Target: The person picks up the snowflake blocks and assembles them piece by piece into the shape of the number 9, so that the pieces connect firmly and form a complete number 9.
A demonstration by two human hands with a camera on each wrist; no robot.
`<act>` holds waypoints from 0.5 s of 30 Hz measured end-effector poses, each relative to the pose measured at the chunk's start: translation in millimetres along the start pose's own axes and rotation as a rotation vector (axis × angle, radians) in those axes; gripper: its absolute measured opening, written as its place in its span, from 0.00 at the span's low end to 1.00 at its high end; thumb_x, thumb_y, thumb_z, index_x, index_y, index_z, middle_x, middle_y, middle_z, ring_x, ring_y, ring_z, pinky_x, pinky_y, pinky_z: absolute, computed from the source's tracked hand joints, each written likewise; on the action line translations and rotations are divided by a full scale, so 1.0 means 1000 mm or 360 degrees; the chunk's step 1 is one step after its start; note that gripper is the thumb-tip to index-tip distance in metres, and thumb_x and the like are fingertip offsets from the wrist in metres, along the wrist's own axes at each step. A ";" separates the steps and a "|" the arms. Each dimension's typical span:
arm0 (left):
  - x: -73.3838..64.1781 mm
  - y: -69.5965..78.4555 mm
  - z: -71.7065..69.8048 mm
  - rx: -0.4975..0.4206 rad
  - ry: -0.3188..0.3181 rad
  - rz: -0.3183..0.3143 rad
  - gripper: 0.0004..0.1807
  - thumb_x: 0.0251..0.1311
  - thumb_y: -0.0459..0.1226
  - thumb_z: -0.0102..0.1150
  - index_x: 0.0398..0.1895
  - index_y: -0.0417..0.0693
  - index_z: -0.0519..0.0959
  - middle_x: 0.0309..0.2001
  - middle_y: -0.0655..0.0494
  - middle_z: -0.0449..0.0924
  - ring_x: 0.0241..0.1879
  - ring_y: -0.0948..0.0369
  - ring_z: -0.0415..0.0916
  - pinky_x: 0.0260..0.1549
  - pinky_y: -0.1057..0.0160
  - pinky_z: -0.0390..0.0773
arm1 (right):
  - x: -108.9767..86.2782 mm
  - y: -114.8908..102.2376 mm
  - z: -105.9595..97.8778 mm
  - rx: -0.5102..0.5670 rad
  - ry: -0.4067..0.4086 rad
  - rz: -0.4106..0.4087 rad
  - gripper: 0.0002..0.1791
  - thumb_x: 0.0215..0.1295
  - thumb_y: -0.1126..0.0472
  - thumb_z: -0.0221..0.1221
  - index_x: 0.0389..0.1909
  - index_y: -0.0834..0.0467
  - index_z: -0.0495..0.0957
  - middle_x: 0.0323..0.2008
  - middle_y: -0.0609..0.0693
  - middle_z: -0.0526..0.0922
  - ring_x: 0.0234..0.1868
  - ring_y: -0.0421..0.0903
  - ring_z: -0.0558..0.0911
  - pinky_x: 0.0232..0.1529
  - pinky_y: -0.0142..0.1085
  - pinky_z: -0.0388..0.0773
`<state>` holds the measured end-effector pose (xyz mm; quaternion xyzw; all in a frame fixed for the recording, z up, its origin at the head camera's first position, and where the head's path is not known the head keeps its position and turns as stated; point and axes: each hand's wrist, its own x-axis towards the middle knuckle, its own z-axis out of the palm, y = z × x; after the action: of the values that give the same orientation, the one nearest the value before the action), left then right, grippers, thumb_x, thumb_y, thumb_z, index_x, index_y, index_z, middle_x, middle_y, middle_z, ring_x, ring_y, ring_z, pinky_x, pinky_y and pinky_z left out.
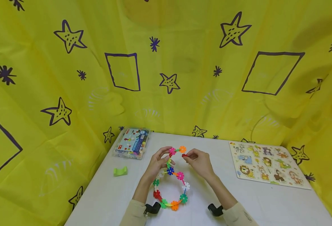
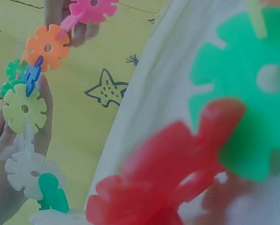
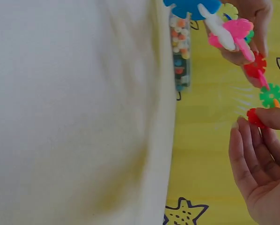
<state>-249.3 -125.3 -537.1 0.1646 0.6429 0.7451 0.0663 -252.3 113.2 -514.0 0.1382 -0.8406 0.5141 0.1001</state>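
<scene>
A chain of colourful snowflake discs [image 1: 183, 198] hangs in a loop over the table, with a shorter string rising from its top. My left hand [image 1: 156, 163] grips that upper string near a pink disc [image 1: 172, 151]. At its upper end is an orange disc [image 1: 182, 149]. Between thumb and fingertips, my right hand [image 1: 201, 162] pinches a small red disc [image 3: 255, 118], close to the chain's end; whether they touch cannot be told. Large and close in the left wrist view are a green disc [image 2: 233, 61] and a red disc [image 2: 144, 173].
A clear box of coloured pieces [image 1: 132, 143] stands at the back left. In front of it lies a light green block [image 1: 120, 171]. An animal puzzle board [image 1: 267, 164] is on the right. Yellow patterned cloth [image 1: 182, 103] hangs behind the white table [image 1: 98, 201].
</scene>
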 end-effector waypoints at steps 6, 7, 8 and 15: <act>0.000 0.001 0.001 0.0005 0.0014 -0.0001 0.22 0.81 0.36 0.48 0.74 0.51 0.71 0.66 0.45 0.70 0.41 0.57 0.87 0.42 0.56 0.83 | -0.002 -0.008 -0.006 0.0063 0.0132 -0.0075 0.06 0.62 0.62 0.74 0.34 0.55 0.85 0.30 0.47 0.88 0.29 0.46 0.87 0.33 0.31 0.84; 0.000 0.001 0.001 0.0008 0.0015 -0.0004 0.22 0.81 0.36 0.47 0.74 0.51 0.71 0.66 0.45 0.70 0.41 0.57 0.86 0.42 0.56 0.83 | -0.003 -0.009 -0.007 0.0069 0.0146 -0.0082 0.06 0.63 0.62 0.74 0.34 0.55 0.85 0.30 0.47 0.88 0.30 0.45 0.87 0.34 0.31 0.84; 0.000 0.001 0.001 0.0010 0.0015 -0.0009 0.22 0.81 0.36 0.47 0.74 0.52 0.71 0.66 0.46 0.70 0.41 0.57 0.86 0.42 0.56 0.83 | -0.003 -0.010 -0.007 0.0076 0.0160 -0.0087 0.06 0.63 0.62 0.74 0.35 0.55 0.85 0.31 0.46 0.89 0.30 0.43 0.87 0.34 0.31 0.84; 0.000 0.000 -0.001 -0.0004 -0.0008 -0.0029 0.23 0.79 0.40 0.51 0.74 0.54 0.71 0.69 0.48 0.71 0.42 0.55 0.85 0.43 0.55 0.82 | -0.004 -0.009 -0.008 0.0138 0.0240 -0.0207 0.06 0.61 0.65 0.74 0.35 0.55 0.87 0.33 0.45 0.90 0.30 0.43 0.88 0.36 0.30 0.85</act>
<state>-249.3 -126.2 -537.1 0.1604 0.6433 0.7448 0.0749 -245.7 116.9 -504.4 0.1576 -0.7968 0.5515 0.1900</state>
